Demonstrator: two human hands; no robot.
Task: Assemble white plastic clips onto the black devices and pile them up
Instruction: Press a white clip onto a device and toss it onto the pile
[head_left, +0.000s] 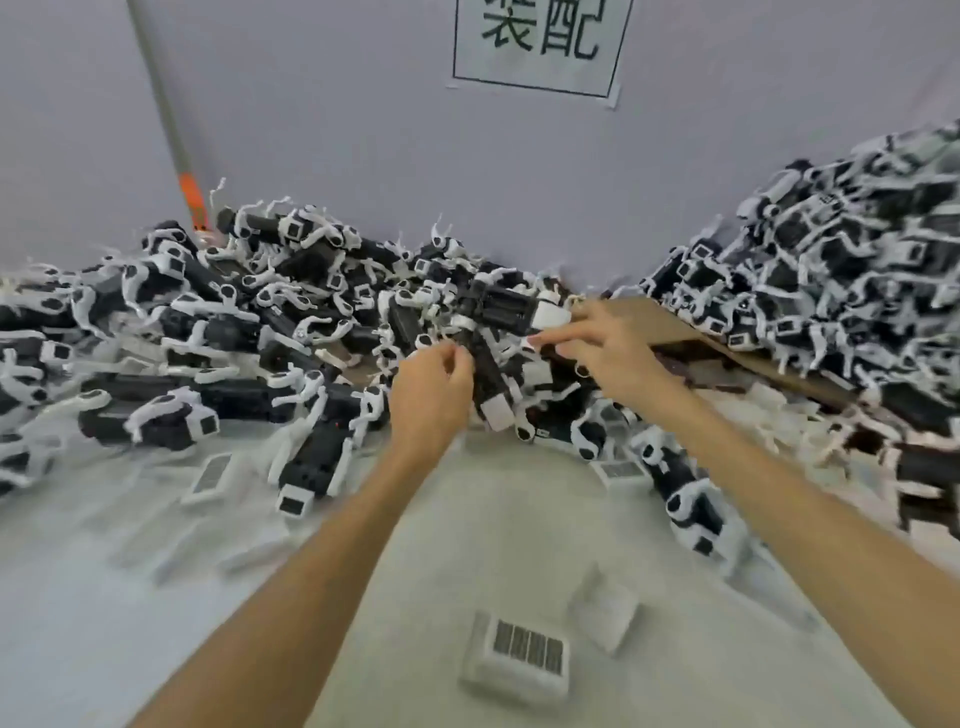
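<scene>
A person's left hand (431, 384) is curling its fingers around a black device (485, 371) at the foot of the heap (218, 322) that is lying along the tabletop's (467, 519) far edge. The right hand (608, 348) is reaching in just beside it, fingers nearly straight, fingertips touching the white end of a second device (501, 304). A barcoded white piece (524, 649) is lying near the front edge.

Black devices (234, 400), oblong with white end caps and curved white clips (317, 327) fitted on them, lie jumbled in a low left pile (182, 312) and a taller right pile (831, 270). Between the piles one device (488, 379) lies with its white end toward the viewer, and another lies crosswise just behind it.
</scene>
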